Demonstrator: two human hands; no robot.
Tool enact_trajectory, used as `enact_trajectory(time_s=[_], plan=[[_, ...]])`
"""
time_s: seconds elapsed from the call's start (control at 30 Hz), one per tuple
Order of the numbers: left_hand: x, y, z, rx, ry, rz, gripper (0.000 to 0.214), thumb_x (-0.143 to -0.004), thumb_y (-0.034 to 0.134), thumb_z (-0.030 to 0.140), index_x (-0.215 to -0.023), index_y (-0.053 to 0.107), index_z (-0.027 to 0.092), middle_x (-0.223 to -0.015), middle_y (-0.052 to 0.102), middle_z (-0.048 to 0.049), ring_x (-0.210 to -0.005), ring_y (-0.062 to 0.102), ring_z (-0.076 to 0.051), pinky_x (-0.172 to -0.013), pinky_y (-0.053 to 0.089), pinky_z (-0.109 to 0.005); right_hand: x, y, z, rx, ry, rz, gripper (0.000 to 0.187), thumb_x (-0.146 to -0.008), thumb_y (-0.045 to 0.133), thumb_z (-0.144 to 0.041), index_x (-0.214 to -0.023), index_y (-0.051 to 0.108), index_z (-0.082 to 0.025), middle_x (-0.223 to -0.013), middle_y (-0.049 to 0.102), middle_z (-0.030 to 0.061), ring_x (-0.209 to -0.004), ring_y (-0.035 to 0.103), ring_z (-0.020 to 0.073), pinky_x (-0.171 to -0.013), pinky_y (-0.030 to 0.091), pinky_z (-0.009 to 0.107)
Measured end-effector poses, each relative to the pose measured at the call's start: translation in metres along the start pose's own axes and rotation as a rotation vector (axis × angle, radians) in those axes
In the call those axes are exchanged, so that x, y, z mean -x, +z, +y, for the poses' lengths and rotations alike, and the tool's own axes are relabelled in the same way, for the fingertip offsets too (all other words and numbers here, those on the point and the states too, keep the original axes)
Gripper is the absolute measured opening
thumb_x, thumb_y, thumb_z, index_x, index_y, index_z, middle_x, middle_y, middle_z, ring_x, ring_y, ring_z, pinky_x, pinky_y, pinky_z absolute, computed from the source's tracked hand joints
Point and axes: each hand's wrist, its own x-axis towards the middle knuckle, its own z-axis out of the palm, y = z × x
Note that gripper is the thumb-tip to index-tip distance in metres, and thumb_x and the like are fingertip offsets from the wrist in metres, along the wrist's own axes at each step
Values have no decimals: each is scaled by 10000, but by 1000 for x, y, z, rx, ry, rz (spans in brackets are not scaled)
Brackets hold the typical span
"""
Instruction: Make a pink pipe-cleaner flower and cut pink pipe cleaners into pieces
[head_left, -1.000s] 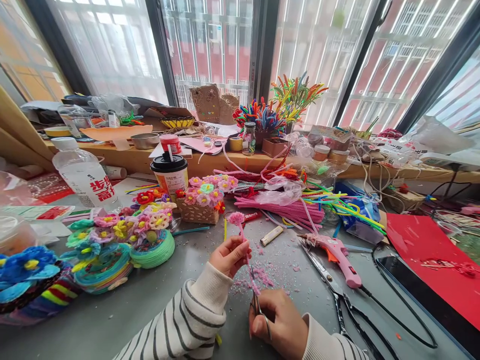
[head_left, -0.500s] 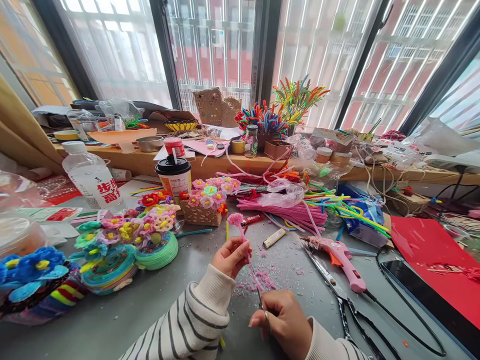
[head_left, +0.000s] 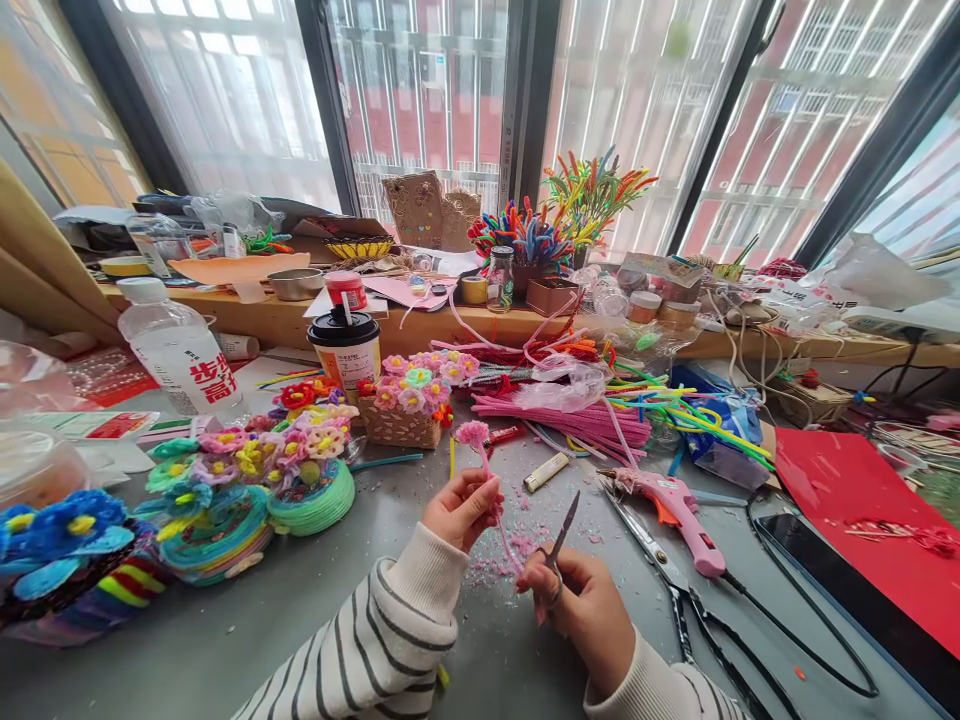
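Note:
My left hand pinches a pink pipe cleaner that ends in a fluffy pink ball at the top. The stem runs down toward my right hand. That hand is closed on small scissors, whose blades point up and to the right, away from the stem. Pink fluff trimmings lie on the grey table between the two hands.
A pink glue gun and large scissors lie to the right, with a black cable and red sheet beyond. Pipe-cleaner flower baskets crowd the left, a lidded cup and bottle behind. A loose pipe-cleaner pile sits behind.
My right hand has risen and turned, swinging the small scissors from pointing down near the stem's lower end to pointing up and right. The left hand has stayed put.

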Motion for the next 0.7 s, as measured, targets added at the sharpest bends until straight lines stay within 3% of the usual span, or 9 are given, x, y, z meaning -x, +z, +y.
enact_trajectory(time_s=[0.17,0.43,0.7], plan=[[1,1,-2,-45,-20,-37,284,-392,712,257,-578,543,126,-430,563,19,-387,489,-48,-391,373,-125,-2,2,0,-30,21,-35,331,-619,536,-450,-561,535,-124,-421,405,-43,-358,318,50,-361,250,186],[5,1,-9,-305,-36,-210,221,-443,691,210,-604,579,109,-470,562,5,-445,505,-83,-467,404,-194,-2,0,1,-6,47,91,324,-626,526,-452,-581,516,-131,-433,387,-49,-369,306,57,-370,244,194],[4,-1,-9,-350,6,-183,240,-455,678,247,-610,552,115,-473,535,29,-448,491,-87,-442,393,-208,-3,-5,-1,125,-53,129,311,-656,500,-413,-584,578,-120,-496,450,-14,-456,388,91,-448,312,199]])
